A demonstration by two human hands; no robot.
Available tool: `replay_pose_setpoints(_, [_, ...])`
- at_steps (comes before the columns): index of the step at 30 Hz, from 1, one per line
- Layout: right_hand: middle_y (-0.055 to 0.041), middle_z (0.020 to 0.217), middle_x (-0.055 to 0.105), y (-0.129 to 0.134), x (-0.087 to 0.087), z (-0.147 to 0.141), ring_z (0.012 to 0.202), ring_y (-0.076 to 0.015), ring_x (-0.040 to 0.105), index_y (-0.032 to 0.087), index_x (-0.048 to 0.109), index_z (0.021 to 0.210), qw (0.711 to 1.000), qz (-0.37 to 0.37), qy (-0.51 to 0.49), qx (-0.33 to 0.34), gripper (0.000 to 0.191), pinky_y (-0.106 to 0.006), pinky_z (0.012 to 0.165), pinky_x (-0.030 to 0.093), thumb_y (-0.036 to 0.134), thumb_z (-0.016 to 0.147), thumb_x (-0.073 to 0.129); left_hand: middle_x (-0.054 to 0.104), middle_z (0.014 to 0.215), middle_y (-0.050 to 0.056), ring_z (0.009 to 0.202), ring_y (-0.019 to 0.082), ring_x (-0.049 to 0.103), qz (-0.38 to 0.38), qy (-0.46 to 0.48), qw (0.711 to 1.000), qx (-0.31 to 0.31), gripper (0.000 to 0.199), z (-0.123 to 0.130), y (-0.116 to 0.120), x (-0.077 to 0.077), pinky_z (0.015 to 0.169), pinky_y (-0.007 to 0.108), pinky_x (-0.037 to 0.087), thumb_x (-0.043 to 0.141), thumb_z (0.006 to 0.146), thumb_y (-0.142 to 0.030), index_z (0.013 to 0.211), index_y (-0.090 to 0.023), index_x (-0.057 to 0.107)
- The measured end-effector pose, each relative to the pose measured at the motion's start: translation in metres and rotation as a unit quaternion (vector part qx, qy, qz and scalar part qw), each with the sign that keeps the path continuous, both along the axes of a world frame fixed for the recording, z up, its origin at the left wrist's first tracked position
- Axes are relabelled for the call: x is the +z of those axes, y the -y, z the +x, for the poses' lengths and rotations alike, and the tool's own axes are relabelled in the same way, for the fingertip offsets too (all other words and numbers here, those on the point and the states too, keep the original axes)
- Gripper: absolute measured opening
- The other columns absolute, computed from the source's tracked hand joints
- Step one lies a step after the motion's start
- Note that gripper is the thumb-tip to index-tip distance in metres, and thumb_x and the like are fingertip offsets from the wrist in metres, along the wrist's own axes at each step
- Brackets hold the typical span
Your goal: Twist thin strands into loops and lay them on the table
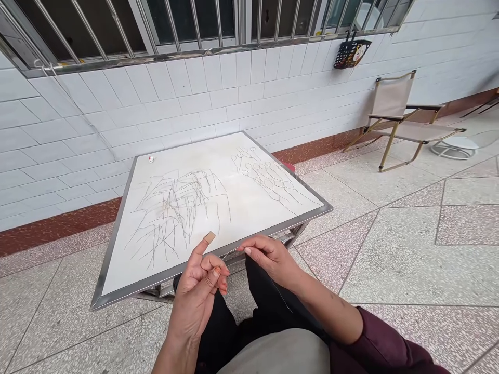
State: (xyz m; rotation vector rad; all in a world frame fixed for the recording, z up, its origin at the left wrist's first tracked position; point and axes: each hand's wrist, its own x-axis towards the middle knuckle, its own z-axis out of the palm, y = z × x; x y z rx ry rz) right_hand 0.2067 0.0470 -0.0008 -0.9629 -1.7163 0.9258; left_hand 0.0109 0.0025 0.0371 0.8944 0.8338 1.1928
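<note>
A thin wire [230,254] runs between my two hands, just in front of the table's near edge. My left hand [195,296] pinches one end between thumb and bent fingers; its index finger points up, with a tan strip of tape [209,237] round the tip. With thumb and index finger together, my right hand [271,257] grips the wire a short way along. A loose tail [286,304] hangs below that hand over my dark trousers. On the white tabletop [234,208] lie a tangle of bent wires [187,192] at left and several wires with looped ends [268,179] at right.
A small red-and-white item [152,159] sits at the table's far left corner. Behind stands a white tiled wall [175,104] with a barred window [195,26] and a hanging patterned bag [351,53]. A folding chair [397,117] and a round white stool [454,147] are at right.
</note>
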Motion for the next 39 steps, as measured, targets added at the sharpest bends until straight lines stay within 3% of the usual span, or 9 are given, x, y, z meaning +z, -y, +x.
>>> replay_pose_setpoints(8, [-0.0024, 0.092, 0.075, 0.001, 0.006, 0.006, 0.086, -0.0162, 0.067, 0.024, 0.073, 0.097, 1.000, 0.014, 0.005, 0.008, 0.017, -0.029, 0.078, 0.050, 0.024, 0.095, 0.056, 0.063, 0.071, -0.001, 0.050, 0.008, 0.048, -0.035, -0.031, 0.999, 0.021, 0.070, -0.009, -0.004, 0.002, 0.048, 0.021, 0.039, 0.075, 0.081, -0.029, 0.143, -0.017, 0.044])
replay_pose_setpoints(17, [-0.0023, 0.089, 0.074, 0.003, 0.005, 0.008, 0.084, -0.0169, 0.066, 0.025, 0.073, 0.096, 0.998, 0.034, 0.050, -0.004, 0.019, -0.030, 0.076, 0.051, 0.024, 0.096, 0.054, 0.060, 0.067, -0.002, 0.049, 0.008, 0.043, -0.036, -0.104, 0.994, -0.026, 0.058, -0.015, -0.003, 0.006, 0.048, 0.021, 0.033, 0.068, 0.085, -0.030, 0.137, -0.018, 0.047])
replay_pose_setpoints(21, [-0.0026, 0.088, 0.074, 0.000, 0.005, 0.016, 0.083, -0.0173, 0.066, 0.025, 0.073, 0.097, 0.994, 0.068, 0.089, -0.005, 0.022, -0.030, 0.076, 0.051, 0.024, 0.097, 0.051, 0.059, 0.067, -0.002, 0.049, 0.008, 0.041, -0.019, -0.146, 0.988, -0.036, 0.053, -0.030, -0.004, 0.005, 0.048, 0.022, 0.032, 0.067, 0.085, -0.031, 0.134, -0.019, 0.051])
replay_pose_setpoints(25, [-0.0030, 0.088, 0.073, -0.005, 0.003, 0.026, 0.082, -0.0173, 0.066, 0.024, 0.072, 0.096, 0.992, 0.069, 0.089, -0.063, 0.020, -0.030, 0.075, 0.050, 0.024, 0.096, 0.052, 0.059, 0.068, -0.003, 0.052, 0.009, 0.043, -0.006, -0.173, 0.983, 0.062, 0.058, -0.056, -0.005, 0.012, 0.049, 0.022, 0.035, 0.070, 0.082, -0.032, 0.135, -0.019, 0.051])
replay_pose_setpoints(27, [-0.0029, 0.087, 0.073, -0.005, 0.003, 0.026, 0.081, -0.0171, 0.065, 0.024, 0.072, 0.097, 0.993, 0.067, 0.078, -0.056, 0.020, -0.030, 0.074, 0.050, 0.024, 0.096, 0.053, 0.061, 0.072, -0.002, 0.056, 0.010, 0.047, 0.003, -0.185, 0.975, 0.123, 0.061, -0.062, -0.005, 0.015, 0.052, 0.023, 0.039, 0.071, 0.082, -0.033, 0.137, -0.020, 0.050])
replay_pose_setpoints(29, [-0.0029, 0.087, 0.073, -0.003, 0.005, 0.022, 0.080, -0.0171, 0.065, 0.024, 0.072, 0.097, 0.995, 0.070, 0.068, -0.039, 0.020, -0.030, 0.073, 0.050, 0.025, 0.096, 0.052, 0.065, 0.079, 0.000, 0.064, 0.013, 0.054, 0.006, -0.190, 0.973, 0.134, 0.061, -0.059, -0.004, 0.017, 0.057, 0.025, 0.044, 0.071, 0.083, -0.035, 0.138, -0.020, 0.050])
replay_pose_setpoints(33, [-0.0033, 0.086, 0.074, 0.001, 0.008, 0.011, 0.079, -0.0173, 0.066, 0.025, 0.073, 0.095, 0.995, 0.074, 0.058, -0.019, 0.022, -0.030, 0.072, 0.051, 0.028, 0.097, 0.051, 0.071, 0.095, 0.008, 0.083, 0.019, 0.061, -0.020, -0.167, 0.984, 0.058, 0.059, -0.033, -0.005, 0.013, 0.072, 0.031, 0.049, 0.070, 0.084, -0.041, 0.136, -0.018, 0.052])
replay_pose_setpoints(39, [-0.0031, 0.084, 0.073, 0.000, 0.006, 0.010, 0.077, -0.0162, 0.065, 0.024, 0.073, 0.096, 0.995, 0.085, 0.056, 0.000, 0.022, -0.029, 0.072, 0.051, 0.029, 0.098, 0.051, 0.063, 0.073, 0.001, 0.063, 0.012, 0.051, -0.062, -0.100, 0.992, -0.052, 0.055, -0.009, -0.006, 0.008, 0.062, 0.026, 0.040, 0.066, 0.088, -0.040, 0.137, -0.018, 0.054])
